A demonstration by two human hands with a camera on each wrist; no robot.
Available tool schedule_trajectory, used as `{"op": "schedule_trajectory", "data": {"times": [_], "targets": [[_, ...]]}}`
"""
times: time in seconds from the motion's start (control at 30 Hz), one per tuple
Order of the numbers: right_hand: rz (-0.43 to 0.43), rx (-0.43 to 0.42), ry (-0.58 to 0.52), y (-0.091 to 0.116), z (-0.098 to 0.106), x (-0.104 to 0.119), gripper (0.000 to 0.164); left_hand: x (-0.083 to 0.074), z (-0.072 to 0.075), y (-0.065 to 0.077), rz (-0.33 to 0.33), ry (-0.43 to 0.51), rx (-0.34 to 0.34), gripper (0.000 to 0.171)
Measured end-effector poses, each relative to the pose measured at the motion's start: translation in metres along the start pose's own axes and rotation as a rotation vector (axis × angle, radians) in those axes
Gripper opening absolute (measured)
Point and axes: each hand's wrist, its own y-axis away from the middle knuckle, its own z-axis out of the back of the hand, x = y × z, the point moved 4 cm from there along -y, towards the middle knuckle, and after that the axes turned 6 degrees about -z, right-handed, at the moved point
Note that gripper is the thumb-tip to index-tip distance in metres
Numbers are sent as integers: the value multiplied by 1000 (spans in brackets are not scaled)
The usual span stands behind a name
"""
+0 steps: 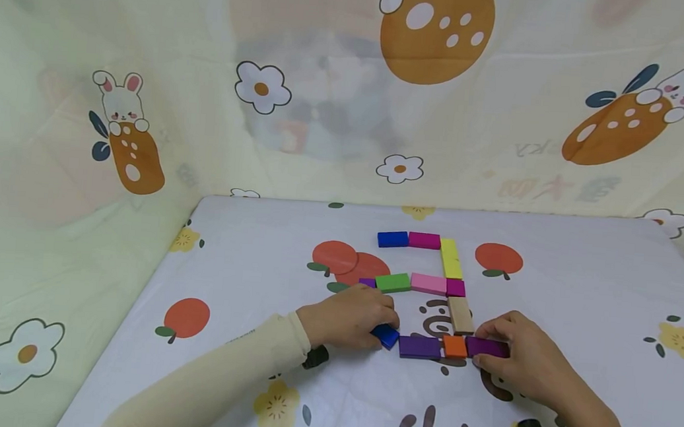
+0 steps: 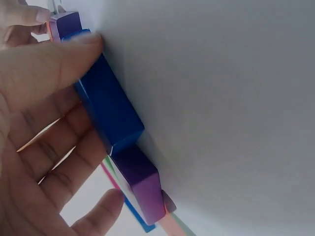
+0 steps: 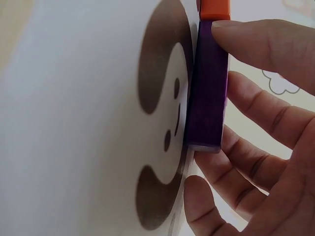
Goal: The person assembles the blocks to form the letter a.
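A blue wooden block (image 1: 386, 336) lies between the thumb and fingers of my left hand (image 1: 352, 317). Its right end is against a purple block (image 1: 420, 348), with an orange block (image 1: 454, 346) following to the right. At that row's right end my right hand (image 1: 531, 356) pinches a dark purple block (image 1: 487, 347) by its edges. The right wrist view shows the thumb on this dark purple block (image 3: 209, 88) beside the orange block (image 3: 215, 9). Behind my left hand, another purple block (image 1: 367, 282) is partly hidden; the left wrist view shows it past the blue block (image 2: 112, 108).
Behind the front row stand a tan block (image 1: 460, 316), a small magenta block (image 1: 456, 287), a pink block (image 1: 428, 284), a green block (image 1: 393, 282), a yellow block (image 1: 451, 258), a magenta block (image 1: 424, 240) and a blue block (image 1: 392, 239). A printed cloth (image 1: 581, 290) covers the table.
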Motion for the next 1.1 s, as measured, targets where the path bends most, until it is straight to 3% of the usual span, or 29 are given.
{"op": "schedule_trajectory", "data": {"times": [0.33, 0.57, 0.8, 1.1], "targets": [[-2, 3, 1, 0, 1, 0, 30, 3, -2, 1, -41, -10, 0, 32], [-12, 7, -2, 1, 2, 1, 31, -1, -2, -4, -21, -2, -5, 39], [-24, 25, -6, 0, 2, 1, 32, -10, -9, -15, -34, -89, -25, 46], [-21, 30, -1, -1, 2, 1, 32, -16, -7, -15, -44, -117, -52, 42]]}}
